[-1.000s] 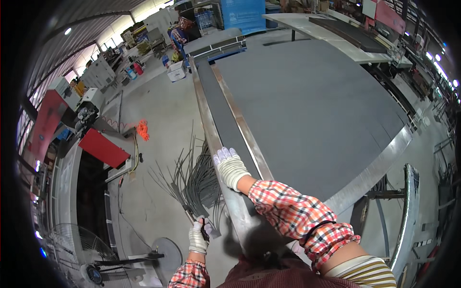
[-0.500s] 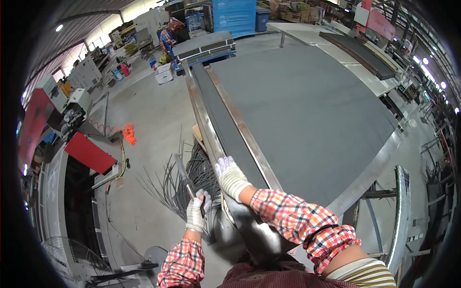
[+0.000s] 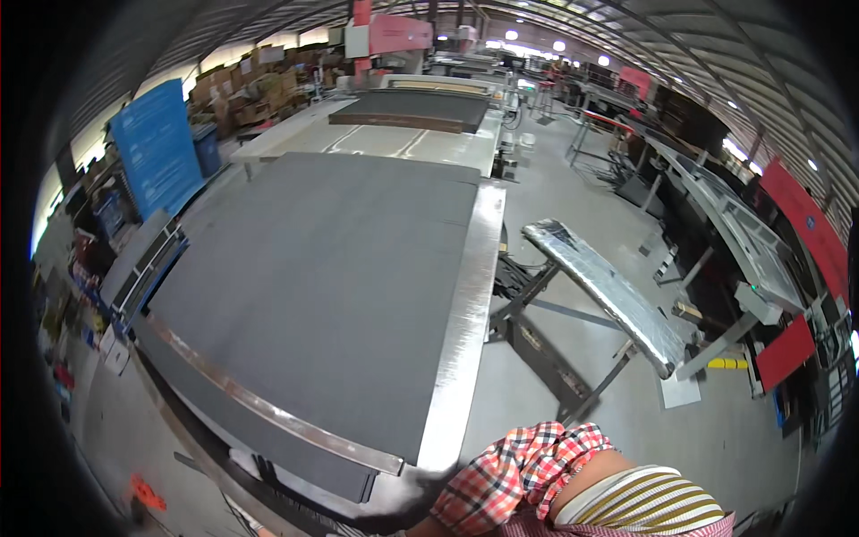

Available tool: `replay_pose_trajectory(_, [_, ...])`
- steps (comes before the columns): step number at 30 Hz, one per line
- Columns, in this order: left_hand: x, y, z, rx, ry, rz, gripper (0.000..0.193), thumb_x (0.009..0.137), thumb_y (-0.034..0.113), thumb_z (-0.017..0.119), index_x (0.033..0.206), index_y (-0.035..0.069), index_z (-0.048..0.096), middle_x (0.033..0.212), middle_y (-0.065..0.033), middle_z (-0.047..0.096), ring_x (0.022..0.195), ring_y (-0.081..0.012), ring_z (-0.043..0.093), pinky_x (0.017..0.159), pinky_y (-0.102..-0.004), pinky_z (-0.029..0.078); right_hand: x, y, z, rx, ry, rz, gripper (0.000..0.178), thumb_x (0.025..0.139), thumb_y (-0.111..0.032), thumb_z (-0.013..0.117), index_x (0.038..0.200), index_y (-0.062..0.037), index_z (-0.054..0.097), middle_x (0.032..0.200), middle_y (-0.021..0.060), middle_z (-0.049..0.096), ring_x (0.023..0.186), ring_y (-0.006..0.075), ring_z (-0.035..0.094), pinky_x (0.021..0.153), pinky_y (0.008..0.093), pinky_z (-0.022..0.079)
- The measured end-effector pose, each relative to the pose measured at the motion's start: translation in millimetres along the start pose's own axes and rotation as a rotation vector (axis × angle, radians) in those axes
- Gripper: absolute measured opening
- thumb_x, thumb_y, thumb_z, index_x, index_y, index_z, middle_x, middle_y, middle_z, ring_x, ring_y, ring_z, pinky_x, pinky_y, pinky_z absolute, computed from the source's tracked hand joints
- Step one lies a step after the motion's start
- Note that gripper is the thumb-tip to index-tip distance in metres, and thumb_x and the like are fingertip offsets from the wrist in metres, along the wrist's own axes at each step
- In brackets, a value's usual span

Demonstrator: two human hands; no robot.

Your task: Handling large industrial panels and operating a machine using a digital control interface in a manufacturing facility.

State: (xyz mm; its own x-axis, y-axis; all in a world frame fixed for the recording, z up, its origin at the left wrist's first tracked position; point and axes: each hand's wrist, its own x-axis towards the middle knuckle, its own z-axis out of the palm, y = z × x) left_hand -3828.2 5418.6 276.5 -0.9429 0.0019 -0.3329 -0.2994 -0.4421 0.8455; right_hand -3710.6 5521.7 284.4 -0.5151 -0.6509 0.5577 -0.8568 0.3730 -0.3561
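Right arm [image 3: 514,470] sharply bent

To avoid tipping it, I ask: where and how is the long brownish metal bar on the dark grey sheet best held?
Probably grip the bar at its middle, from above: it is long, narrow and flat-lying, with its top uncovered.

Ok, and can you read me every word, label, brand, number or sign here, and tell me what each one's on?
There's nothing I can quote; no text reads clearly.
Blue panel, far left: pale markings, too small and blurred to read.
Pink machine arm, top: any marking is too blurred to read.
Long red panel, right: a small round mark, too small to make out.
Large dark grey sheet: no lettering visible.
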Motion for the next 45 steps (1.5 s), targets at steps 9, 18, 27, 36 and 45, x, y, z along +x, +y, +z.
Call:
replay_pose_trajectory(9, [83,7,-38,-0.197,-0.179,0.271,0.052,0.090,0.029,0.049,0.134,0.005,0.034,0.099,-0.0049,0.051,0.084,-0.0133,0.051,0.069,-0.0260,0.044,-8,22,-229,0.423,-0.253,0.090,0.029,0.089,-0.024,0.053,0.102,0.0017,0.057,0.097,0.0188,0.058,0.077,0.0310,0.056,0.067,0.0387,0.046])
replay_pose_trajectory(18, [-6,30,114,-0.465,-0.196,0.432,0.033,0.094,0.032,0.039,0.102,0.004,0.053,0.087,-0.0081,0.052,0.084,-0.0207,0.051,0.080,-0.0374,0.041,-201,57,-268,0.564,-0.099,0.590,0.042,0.083,-0.024,0.053,0.117,0.0005,0.052,0.099,0.0187,0.057,0.092,0.0346,0.055,0.080,0.0425,0.046])
replay_pose_trajectory(27, [-68,-26,312,-0.903,-0.400,0.256,0.037,0.097,0.026,0.032,0.125,0.009,0.048,0.078,-0.0046,0.043,0.072,-0.0187,0.043,0.074,-0.0366,0.039,-556,228,-463,-0.919,0.355,1.740,0.062,0.076,-0.049,0.064,0.110,0.0014,0.055,0.106,0.0271,0.057,0.105,0.0348,0.055,0.088,0.0388,0.044])
replay_pose_trajectory(36, [-32,-85,448,-0.429,-0.516,0.425,0.050,0.091,0.024,0.049,0.136,0.010,0.032,0.080,-0.0027,0.043,0.067,-0.0133,0.041,0.061,-0.0291,0.038,-693,260,-425,0.191,0.027,2.088,0.089,0.073,-0.076,0.040,0.121,-0.0026,0.053,0.123,0.0267,0.051,0.116,0.0398,0.048,0.095,0.0396,0.040])
replay_pose_trajectory(45, [27,-137,587,-0.454,-0.811,0.255,0.080,0.082,0.028,0.058,0.146,0.025,0.012,0.074,0.0018,0.028,0.065,-0.0116,0.030,0.061,-0.0265,0.030,-779,83,-400,0.341,0.217,2.228,0.082,0.078,-0.065,0.051,0.130,-0.0018,0.041,0.116,0.0248,0.055,0.112,0.0359,0.052,0.092,0.0407,0.042])
